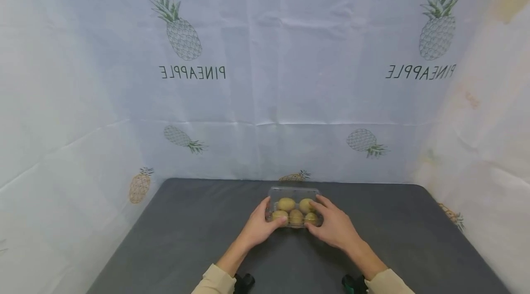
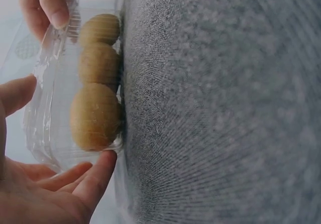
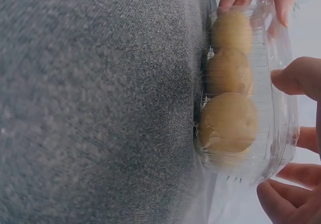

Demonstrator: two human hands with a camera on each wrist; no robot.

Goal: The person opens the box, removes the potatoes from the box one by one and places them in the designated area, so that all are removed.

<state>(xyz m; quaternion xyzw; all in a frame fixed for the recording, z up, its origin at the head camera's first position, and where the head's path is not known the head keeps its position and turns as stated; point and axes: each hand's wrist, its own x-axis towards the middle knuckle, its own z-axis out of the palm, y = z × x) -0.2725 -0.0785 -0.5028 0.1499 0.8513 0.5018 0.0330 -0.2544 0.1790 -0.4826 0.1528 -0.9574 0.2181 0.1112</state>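
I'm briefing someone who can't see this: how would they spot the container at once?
On the dark grey table, look toward its far edge. Gripped between the left hand and right hand is the clear plastic container. Unlike either hand, it is see-through, holding rounded yellow-brown items.

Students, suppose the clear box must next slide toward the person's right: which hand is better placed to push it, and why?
Probably the left hand: it grips the clear box at its left end, so it could push rightward. The right hand holds the opposite end, in the path.
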